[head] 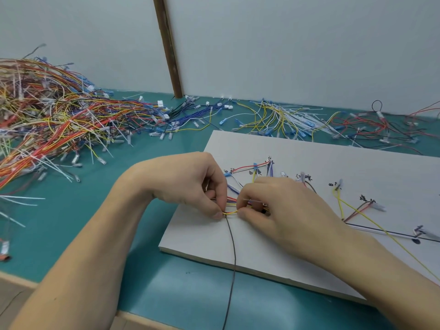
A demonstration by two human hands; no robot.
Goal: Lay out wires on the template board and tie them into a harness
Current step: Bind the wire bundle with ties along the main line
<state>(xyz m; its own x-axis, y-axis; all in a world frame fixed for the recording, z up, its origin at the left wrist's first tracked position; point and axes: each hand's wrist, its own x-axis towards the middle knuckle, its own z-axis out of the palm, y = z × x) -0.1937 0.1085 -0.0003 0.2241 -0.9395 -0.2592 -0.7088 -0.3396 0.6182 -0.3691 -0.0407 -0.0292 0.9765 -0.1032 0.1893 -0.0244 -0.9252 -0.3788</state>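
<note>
Wire bundle: lies on the template board near its 9 o'clock end, between your two hands.
Left hand: your thumb and fingers pinch the bundle at its 9 o'clock side.
Right hand: your fingertips pinch the bundle at its 3 o'clock side.
Dark wire: hangs from the bundle toward 6 o'clock, over the board edge.
Finished harnesses: piled on the green table at 10 o'clock.

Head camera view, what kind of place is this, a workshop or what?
Probably a wire-harness assembly bench. A white template board with handwritten labels lies on a green table, heaps of loose wires sit behind it, and both hands pinch a wire bundle.
</note>
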